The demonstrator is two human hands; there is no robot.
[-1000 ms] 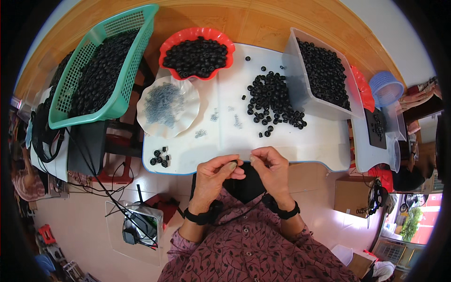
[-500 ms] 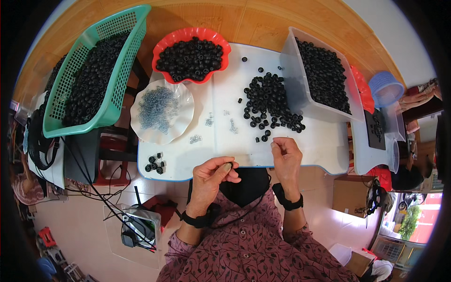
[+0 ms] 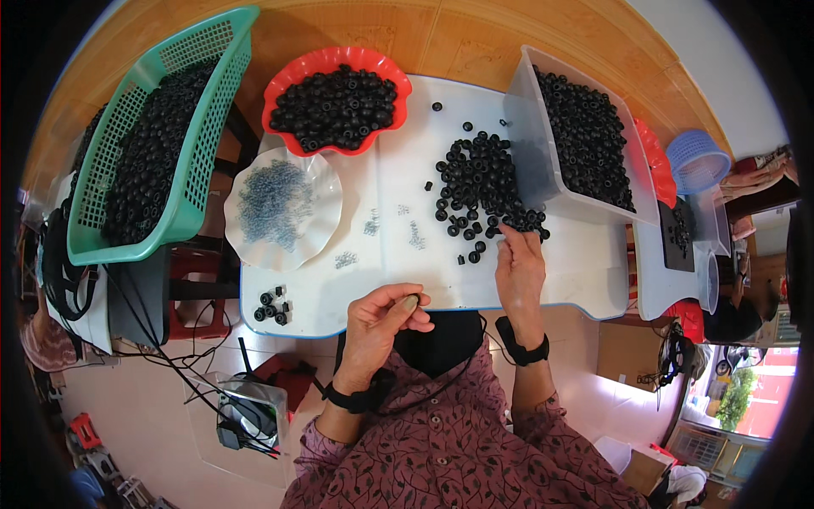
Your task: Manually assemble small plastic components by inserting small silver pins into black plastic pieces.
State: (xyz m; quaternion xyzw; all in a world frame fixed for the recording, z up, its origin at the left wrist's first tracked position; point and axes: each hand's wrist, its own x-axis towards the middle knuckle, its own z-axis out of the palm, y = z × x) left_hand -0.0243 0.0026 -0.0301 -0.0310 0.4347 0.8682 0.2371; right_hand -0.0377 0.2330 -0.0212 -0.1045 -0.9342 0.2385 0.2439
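My left hand (image 3: 381, 321), just over the table's near edge, pinches a small black part (image 3: 415, 298) between thumb and fingertips; most of it is hidden. My right hand (image 3: 520, 270) reaches to the near edge of a loose pile of round black plastic parts (image 3: 481, 174). Its fingertips are close together among the nearest pieces, and whatever they grip is hidden. Small metal springs (image 3: 415, 235) lie in little groups on the white table (image 3: 407, 271). A white wavy-rimmed plate (image 3: 327, 212) holds many more springs. Several assembled-looking black pieces (image 3: 271, 307) sit at the left front corner.
At the back, a red scalloped bowl (image 3: 398, 64) is full of black parts. A green basket (image 3: 225, 102) stands left, a translucent bin (image 3: 534, 161) right, both loaded with black parts. Farther right are a blue basket (image 3: 697, 161) and a dark tray (image 3: 676, 233). Cables hang at the left.
My right hand has moved forward from the table's near part to the edge of the black pile. My left hand keeps its pinch. The view has shifted slightly.
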